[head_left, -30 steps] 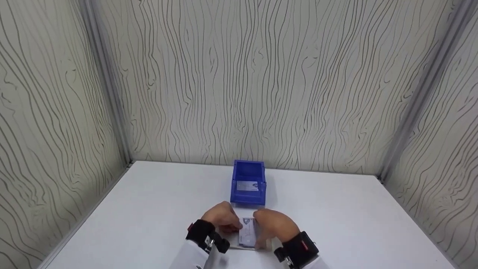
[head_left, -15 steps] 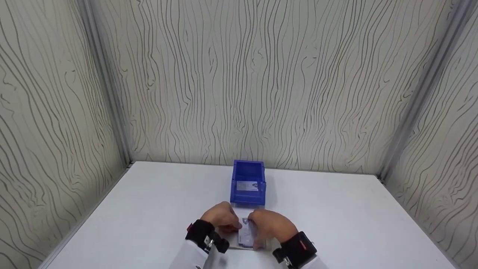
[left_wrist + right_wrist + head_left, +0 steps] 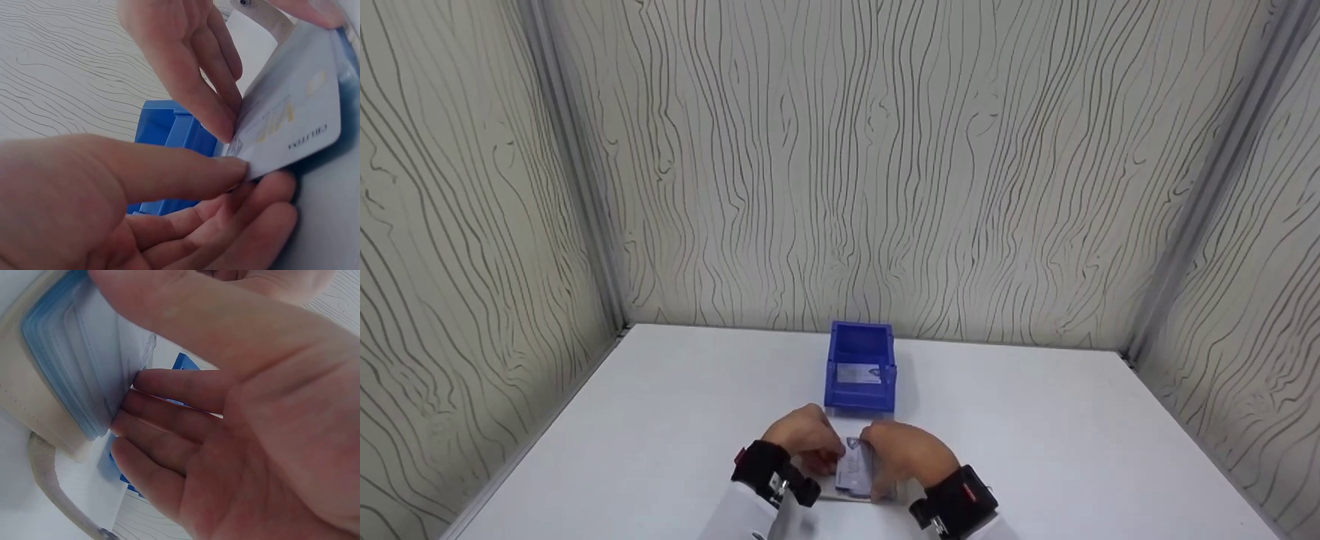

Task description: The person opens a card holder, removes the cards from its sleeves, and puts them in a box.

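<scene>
Card (image 3: pixel 298 101) in pinched left hand (image 3: pixel 804 436), sleeves (image 3: pixel 90 354) in right (image 3: pixel 913 454)

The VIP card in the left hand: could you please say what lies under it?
Fingers of the left hand are under one corner; a stack of bluish clear sleeves on a cream cover lies below. Whatever the VIP card covers cannot be seen.

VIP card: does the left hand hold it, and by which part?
Yes: the left hand pinches the VIP card by its edge, near the logo end.
</scene>
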A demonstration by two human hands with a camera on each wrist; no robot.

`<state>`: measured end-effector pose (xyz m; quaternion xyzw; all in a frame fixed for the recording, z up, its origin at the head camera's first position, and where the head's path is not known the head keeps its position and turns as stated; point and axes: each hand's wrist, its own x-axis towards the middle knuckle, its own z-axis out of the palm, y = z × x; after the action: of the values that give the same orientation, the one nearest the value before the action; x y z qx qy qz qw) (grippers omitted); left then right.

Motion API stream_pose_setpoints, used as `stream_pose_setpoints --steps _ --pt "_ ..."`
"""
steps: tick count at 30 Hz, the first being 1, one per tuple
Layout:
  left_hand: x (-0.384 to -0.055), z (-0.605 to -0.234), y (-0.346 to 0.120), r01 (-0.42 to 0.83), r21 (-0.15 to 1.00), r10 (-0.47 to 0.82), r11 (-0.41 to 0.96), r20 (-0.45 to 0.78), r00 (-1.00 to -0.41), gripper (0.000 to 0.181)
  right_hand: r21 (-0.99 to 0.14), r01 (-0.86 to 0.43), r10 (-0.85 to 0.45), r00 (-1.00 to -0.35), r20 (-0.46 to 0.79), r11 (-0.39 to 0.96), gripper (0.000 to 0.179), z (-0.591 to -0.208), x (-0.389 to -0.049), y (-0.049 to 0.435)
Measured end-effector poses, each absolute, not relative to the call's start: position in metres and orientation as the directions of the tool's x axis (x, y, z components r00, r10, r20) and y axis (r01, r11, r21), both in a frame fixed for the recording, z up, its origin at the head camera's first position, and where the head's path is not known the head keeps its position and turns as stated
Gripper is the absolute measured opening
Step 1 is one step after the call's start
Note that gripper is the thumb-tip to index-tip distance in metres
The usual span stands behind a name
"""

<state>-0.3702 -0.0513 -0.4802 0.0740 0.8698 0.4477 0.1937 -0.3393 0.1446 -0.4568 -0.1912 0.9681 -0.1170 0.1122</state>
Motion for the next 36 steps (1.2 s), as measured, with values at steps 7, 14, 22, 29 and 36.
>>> stream_pose_setpoints --steps 7,14,22,29,36 --pt "-0.3659 -0.4822 -0.0480 -0.034 0.825 0.310 0.564 -0.249 -0.917 0.010 -0.222 -0.397 -0.431 -0.892 -0.137 0.891 0.053 -0.4582 -0.3382 0.1463" --pt "-0.3672 -0.4846 -0.0487 -0.060 0.831 0.328 0.553 -0.283 -0.901 0.014 -0.231 -0.384 -0.424 -0.892 -0.157 0.894 0.056 -0.4579 -0.3409 0.1463" --pt "-0.3677 -0.4844 -0.0493 -0.067 0.828 0.324 0.557 -0.291 -0.900 0.014 -0.227 -0.342 -0.383 -0.907 -0.173 0.912 0.055 -0.4554 -0.3398 0.1478" --pt "-0.3665 -0.4842 -0.0483 -0.066 0.814 0.312 0.577 -0.294 -0.903 0.013 -0.220 -0.340 -0.381 -0.907 -0.178 0.914 0.059 -0.4534 -0.3384 0.1483" --pt "-0.3657 -0.4816 -0.0473 -0.064 0.813 0.319 0.578 -0.298 -0.900 0.013 -0.212 -0.467 -0.492 -0.866 -0.086 0.859 0.085 -0.4500 -0.3360 0.1480"
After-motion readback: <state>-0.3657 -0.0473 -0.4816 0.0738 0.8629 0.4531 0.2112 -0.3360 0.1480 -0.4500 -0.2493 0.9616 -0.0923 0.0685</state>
